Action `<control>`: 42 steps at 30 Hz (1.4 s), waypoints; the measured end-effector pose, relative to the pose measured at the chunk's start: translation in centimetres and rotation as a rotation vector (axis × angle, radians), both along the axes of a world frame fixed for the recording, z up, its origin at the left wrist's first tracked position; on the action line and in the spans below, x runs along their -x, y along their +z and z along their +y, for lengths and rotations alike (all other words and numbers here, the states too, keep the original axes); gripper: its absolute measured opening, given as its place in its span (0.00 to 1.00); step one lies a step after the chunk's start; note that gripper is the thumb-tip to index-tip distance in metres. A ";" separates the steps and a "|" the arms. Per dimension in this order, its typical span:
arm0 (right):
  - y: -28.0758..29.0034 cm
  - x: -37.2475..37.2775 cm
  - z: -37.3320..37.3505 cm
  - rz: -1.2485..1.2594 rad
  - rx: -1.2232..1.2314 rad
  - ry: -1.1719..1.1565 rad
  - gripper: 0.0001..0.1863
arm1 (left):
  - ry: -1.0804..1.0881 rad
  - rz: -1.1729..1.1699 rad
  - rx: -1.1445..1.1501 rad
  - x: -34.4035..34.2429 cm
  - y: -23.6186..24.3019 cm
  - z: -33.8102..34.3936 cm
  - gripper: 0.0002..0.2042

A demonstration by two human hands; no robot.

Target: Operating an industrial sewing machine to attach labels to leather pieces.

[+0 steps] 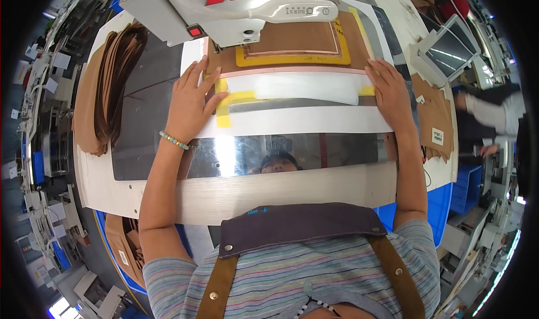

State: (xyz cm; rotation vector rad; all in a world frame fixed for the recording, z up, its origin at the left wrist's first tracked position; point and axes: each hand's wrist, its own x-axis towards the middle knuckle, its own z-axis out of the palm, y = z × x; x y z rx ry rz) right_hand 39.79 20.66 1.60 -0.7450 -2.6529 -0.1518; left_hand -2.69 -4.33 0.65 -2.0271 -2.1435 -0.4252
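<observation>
A brown fabric panel (359,61) with a pinkish near edge lies on the bed of a sewing machine (224,16). My left hand (193,97) rests at the panel's left corner, fingers stretched out and apart, thumb by a strip of yellow tape (223,121). At the right corner, my right hand (390,94) lies with its fingers extended over the edge. Between the hands, a yellow frame (292,61) sits on the panel, around a brown rectangle partly hidden by the machine head. A white strip (306,88) runs along the panel's near side.
A thick stack of folded brown fabric (106,89) lies at the left of the table. To the right stand a tilted screen (449,51) and brown pieces (433,114) with a white label. A shiny metal plate (269,150) is nearer me. Another person's arm (488,108) shows far right.
</observation>
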 end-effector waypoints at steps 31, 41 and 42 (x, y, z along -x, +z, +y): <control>3.8 -8.4 2.1 0.404 -0.079 -0.335 0.17 | -0.018 -0.049 -0.007 0.3 -0.3 0.3 0.21; 4.1 -23.7 1.2 0.162 0.655 -0.690 0.09 | -0.004 -0.145 -0.027 1.2 0.3 -0.1 0.23; 3.5 -24.2 1.4 0.222 0.712 -0.604 0.09 | 0.005 -0.177 -0.027 1.4 0.7 -0.4 0.23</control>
